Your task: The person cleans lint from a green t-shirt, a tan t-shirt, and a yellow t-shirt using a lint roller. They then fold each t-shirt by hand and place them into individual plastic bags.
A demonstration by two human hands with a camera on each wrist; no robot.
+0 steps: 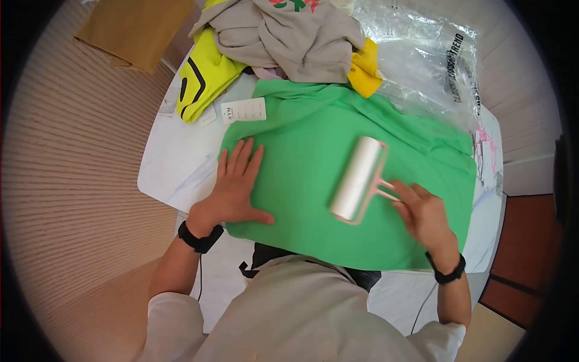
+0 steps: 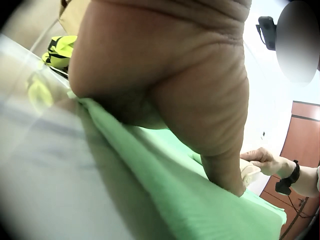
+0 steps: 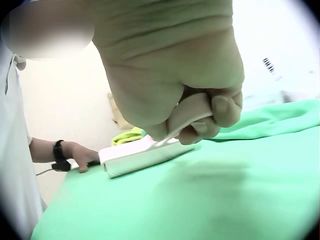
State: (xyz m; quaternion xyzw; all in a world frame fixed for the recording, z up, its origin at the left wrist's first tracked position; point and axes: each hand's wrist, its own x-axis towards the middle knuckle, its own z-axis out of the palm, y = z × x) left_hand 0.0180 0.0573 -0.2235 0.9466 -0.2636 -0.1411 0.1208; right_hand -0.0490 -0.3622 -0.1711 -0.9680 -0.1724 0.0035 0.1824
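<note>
A green garment (image 1: 301, 181) lies spread over the near part of the table, smooth in front and wrinkled along its far edge. My left hand (image 1: 237, 190) rests flat on its left side, fingers spread and thumb pointing right. In my right hand (image 1: 424, 216) is the handle of a lint roller (image 1: 357, 181), with a white cylinder and a pink frame. The right wrist view shows the fingers curled round the handle and the roller (image 3: 145, 159) lying along the green cloth. A white tag (image 1: 243, 111) sits at the garment's upper left edge.
At the back of the marble-patterned table (image 1: 175, 160) are a heaped grey garment (image 1: 283, 36), a neon yellow garment (image 1: 208, 75) and a clear plastic bag (image 1: 422, 60). A brown paper bag (image 1: 136, 33) stands beyond the table at the upper left.
</note>
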